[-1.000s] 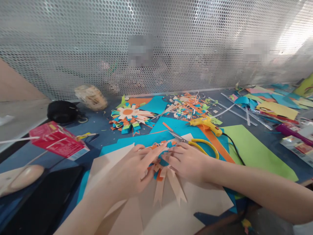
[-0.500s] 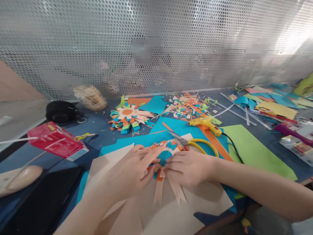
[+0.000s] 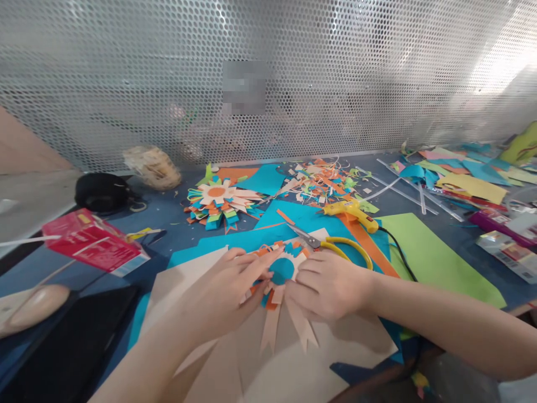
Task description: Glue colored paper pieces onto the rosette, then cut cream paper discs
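A paper rosette point(image 3: 282, 270) with a blue centre, cream fringe, orange and blue petals and two cream ribbon tails lies on a cream paper sheet point(image 3: 319, 358). My left hand point(image 3: 222, 294) presses its left side, index finger stretched toward the blue centre. My right hand point(image 3: 327, 285) lies on its right side, fingers together and bent onto the petals. Yellow-handled scissors point(image 3: 335, 247) lie just behind my right hand.
A finished paper flower point(image 3: 220, 201) sits further back. A yellow glue gun point(image 3: 352, 212) with black cord, a green sheet point(image 3: 436, 257), blue sheets, paper scraps point(image 3: 323, 179), a red carton point(image 3: 90, 240), a black pouch point(image 3: 103, 192) and a perforated metal screen point(image 3: 293, 73) surround the spot.
My right hand has slid back to the right, uncovering the rosette's blue centre. My left hand stays pressed on the left side.
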Available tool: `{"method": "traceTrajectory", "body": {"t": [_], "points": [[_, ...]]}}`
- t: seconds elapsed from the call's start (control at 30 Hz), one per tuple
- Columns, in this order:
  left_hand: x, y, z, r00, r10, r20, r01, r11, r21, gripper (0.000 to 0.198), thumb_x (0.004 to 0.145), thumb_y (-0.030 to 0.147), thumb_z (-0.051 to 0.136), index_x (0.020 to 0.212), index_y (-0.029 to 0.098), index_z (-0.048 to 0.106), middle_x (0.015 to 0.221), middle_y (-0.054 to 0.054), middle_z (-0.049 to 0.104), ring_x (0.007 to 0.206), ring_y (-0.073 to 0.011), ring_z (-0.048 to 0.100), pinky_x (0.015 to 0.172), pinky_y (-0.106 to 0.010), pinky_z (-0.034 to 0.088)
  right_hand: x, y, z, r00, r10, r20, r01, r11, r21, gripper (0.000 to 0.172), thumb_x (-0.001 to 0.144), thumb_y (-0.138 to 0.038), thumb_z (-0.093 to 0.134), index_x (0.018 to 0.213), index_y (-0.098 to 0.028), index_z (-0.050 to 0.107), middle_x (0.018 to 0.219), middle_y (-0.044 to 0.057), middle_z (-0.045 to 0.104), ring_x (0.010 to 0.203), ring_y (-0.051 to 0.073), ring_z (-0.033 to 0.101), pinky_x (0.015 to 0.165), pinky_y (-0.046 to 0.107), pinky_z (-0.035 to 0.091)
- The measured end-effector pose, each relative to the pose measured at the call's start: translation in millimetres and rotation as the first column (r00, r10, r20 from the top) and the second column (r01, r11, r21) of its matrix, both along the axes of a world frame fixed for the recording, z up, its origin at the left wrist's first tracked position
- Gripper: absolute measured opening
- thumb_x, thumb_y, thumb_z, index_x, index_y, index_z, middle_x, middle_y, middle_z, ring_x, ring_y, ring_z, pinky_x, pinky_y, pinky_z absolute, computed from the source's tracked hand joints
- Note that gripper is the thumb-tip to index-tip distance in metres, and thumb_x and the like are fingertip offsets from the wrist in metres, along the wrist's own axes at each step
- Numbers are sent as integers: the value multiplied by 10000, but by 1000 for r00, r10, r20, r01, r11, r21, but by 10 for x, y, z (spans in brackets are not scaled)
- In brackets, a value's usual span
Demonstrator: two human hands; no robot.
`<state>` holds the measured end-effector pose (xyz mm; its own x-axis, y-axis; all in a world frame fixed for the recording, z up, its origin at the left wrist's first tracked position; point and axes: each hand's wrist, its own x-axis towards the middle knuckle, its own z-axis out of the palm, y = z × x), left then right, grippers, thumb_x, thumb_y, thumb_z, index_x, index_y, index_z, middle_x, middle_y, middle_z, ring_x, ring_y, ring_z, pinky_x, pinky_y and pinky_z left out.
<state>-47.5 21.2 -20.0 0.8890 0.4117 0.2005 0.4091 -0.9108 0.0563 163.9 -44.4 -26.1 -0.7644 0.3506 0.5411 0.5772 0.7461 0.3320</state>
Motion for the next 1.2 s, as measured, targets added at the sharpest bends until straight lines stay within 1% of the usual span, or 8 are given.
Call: {"method": "traceTrajectory", "body": {"t": [0.1, 0.23, 0.33, 0.47, 0.57, 0.8, 1.07, 1.2], "points": [[-4, 25, -25, 1000, -17, -12, 17, 997, 70, 383, 918, 236, 377, 1292, 201, 449, 1029, -66, 684, 816, -205, 611, 707, -322, 459, -6, 17, -25, 999, 21, 29, -22, 1000, 14, 206, 850, -117, 418, 763, -106, 604, 596, 52, 600, 586, 147, 560, 525, 274, 401], [15, 25, 9, 996, -79, -44, 86, 980, 180, 326, 937, 178, 302, 1152, 179, 548, 1066, -82, 677, 826, -210, 630, 688, -339, 462, 14, 18, -23, 997, 73, -29, -66, 982, 177, 228, 827, -85, 444, 651, -122, 585, 415, -25, 461, 393, 111, 436, 401, 260, 295], [21, -8, 66, 993, -74, -88, 91, 973, 213, 333, 940, 138, 276, 1127, 165, 551, 983, -62, 695, 823, -199, 638, 677, -336, 454, 22, 17, 3, 998, 56, -20, -54, 992, 116, 263, 859, -106, 407, 668, -135, 586, 437, -20, 489, 406, 118, 458, 407, 262, 322], [-21, -3, 58, 992, -52, -111, 82, 957, 280, 358, 939, 128, 275, 1211, 172, 503, 1007, -51, 688, 879, -197, 630, 766, -369, 437, 25, 60, -41, 997, 4, 76, -5, 1000, 15, 272, 895, -106, 375, 826, -130, 637, 812, 84, 709, 769, 180, 635, 688, 330, 477], [-57, 46, -9, 991, -74, -110, 106, 938, 331, 348, 922, 142, 326, 1193, 214, 532, 1082, -60, 667, 920, -214, 618, 797, -386, 426, 33, 90, -114, 984, -39, 175, 57, 993, -102, 281, 904, -165, 380, 961, -104, 649, 1068, 117, 688, 1000, 223, 608, 871, 395, 443], [6, 52, -98, 996, -74, -54, 83, 980, 183, 338, 919, 234, 396, 1230, 206, 523, 1120, -82, 660, 996, -211, 600, 828, -364, 420, 19, 53, -175, 961, -108, 256, 160, 969, -190, 346, 889, -230, 410, 1083, -63, 643, 1104, 107, 684, 1053, 218, 599, 922, 355, 434], [56, -6, 5, 996, -78, -45, 84, 985, 148, 326, 914, 227, 390, 1193, 190, 554, 1113, -66, 671, 994, -215, 618, 798, -372, 448, 35, 69, -185, 980, -26, 196, 39, 997, -67, 303, 859, -180, 434, 976, -46, 679, 1001, 132, 716, 953, 227, 653, 900, 349, 460], [52, -7, 9, 995, -80, -54, 86, 987, 136, 349, 916, 223, 382, 1227, 176, 534, 1166, -79, 649, 1052, -224, 595, 830, -386, 455, 27, 52, -197, 965, -44, 257, 64, 996, -70, 308, 876, -166, 406, 995, -54, 668, 1033, 148, 703, 955, 226, 654, 883, 361, 471]]}}
